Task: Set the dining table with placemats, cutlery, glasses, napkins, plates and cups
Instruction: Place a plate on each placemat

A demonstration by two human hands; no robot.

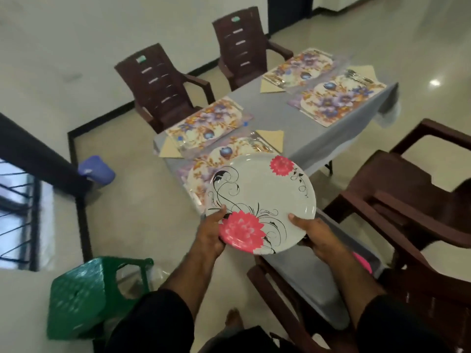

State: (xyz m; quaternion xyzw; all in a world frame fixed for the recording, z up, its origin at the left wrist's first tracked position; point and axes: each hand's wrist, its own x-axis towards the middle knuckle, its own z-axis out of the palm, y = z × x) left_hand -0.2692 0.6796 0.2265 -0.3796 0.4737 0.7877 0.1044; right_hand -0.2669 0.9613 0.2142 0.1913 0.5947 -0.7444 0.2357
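Note:
I hold a white plate [260, 200] with pink flowers and black swirls in both hands, above the floor near the table's near end. My left hand [210, 234] grips its lower left rim, thumb on top. My right hand [314, 235] grips the lower right rim. The grey-covered table [265, 110] carries several floral placemats: one nearest me [204, 169], one beside it [209, 123], two at the far end [339, 100] [300, 64]. Beige napkins [271, 138] with cutlery [254, 140] lie beside the mats.
Brown plastic chairs stand on the table's left side [163, 85] [242, 44] and at my right [407, 200]. A chair right below the plate [300, 284] carries a grey tray with something pink. A green stool [86, 296] stands at lower left, a purple container [95, 169] on the floor.

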